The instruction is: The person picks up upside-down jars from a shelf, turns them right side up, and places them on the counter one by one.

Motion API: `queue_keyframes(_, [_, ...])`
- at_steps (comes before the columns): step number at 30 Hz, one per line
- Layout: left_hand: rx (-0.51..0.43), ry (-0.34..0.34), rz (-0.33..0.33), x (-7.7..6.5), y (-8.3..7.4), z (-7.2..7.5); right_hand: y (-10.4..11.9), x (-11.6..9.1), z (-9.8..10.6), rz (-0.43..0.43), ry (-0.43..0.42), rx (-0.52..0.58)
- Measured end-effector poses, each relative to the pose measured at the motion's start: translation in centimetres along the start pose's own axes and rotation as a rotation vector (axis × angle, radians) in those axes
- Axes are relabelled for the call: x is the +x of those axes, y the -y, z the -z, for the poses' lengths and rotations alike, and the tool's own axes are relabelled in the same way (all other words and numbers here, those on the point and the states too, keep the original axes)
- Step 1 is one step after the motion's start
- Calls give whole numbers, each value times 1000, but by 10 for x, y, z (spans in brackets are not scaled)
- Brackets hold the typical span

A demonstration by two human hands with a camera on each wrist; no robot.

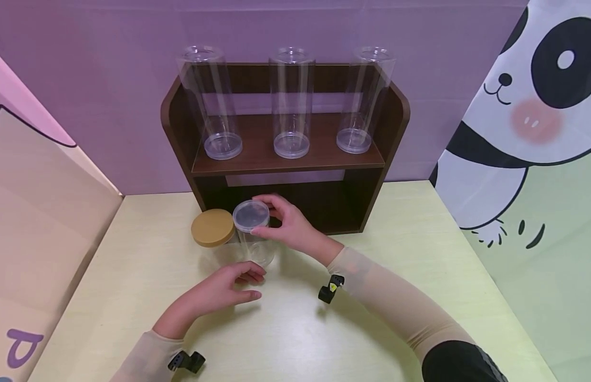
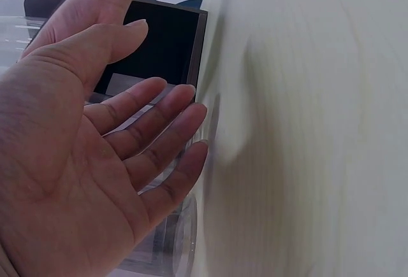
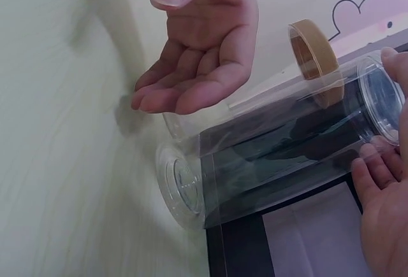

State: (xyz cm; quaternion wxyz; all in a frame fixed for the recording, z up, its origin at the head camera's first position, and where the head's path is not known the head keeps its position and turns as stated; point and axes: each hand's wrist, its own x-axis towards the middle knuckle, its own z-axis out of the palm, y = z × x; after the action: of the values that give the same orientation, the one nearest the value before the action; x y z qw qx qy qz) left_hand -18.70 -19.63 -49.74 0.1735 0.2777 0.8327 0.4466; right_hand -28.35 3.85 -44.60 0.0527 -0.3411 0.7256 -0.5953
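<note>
In the head view my right hand point(image 1: 295, 227) grips a tall clear jar point(image 1: 255, 245) by its top, the thumb and fingers on either side of the transparent lid point(image 1: 251, 215). The right wrist view shows the jar point(image 3: 274, 153) upright, its round base at the tabletop. Close beside it, on the left, stands a wider clear jar with a tan lid point(image 1: 213, 228). My left hand point(image 1: 221, 292) hovers in front of both jars, holding nothing. Its fingers are relaxed and spread, palm visible in the left wrist view point(image 2: 83, 156).
Behind the jars is a dark brown two-tier shelf point(image 1: 281, 171). On its upper board stand a left clear cylinder point(image 1: 219, 106), a middle one point(image 1: 292, 101) and a right one point(image 1: 364, 106). A pale wooden table point(image 1: 419, 265) lies beneath, with printed cloths around it.
</note>
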Motion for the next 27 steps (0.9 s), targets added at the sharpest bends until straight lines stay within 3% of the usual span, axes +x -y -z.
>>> queue_keyframes(15, [-13, -2, 9, 0, -1, 3, -4, -2, 2, 30, -5, -50])
queue_keyframes(27, [-3, 1, 8, -1, -4, 4, -1, -9, 13, -8, 14, -85])
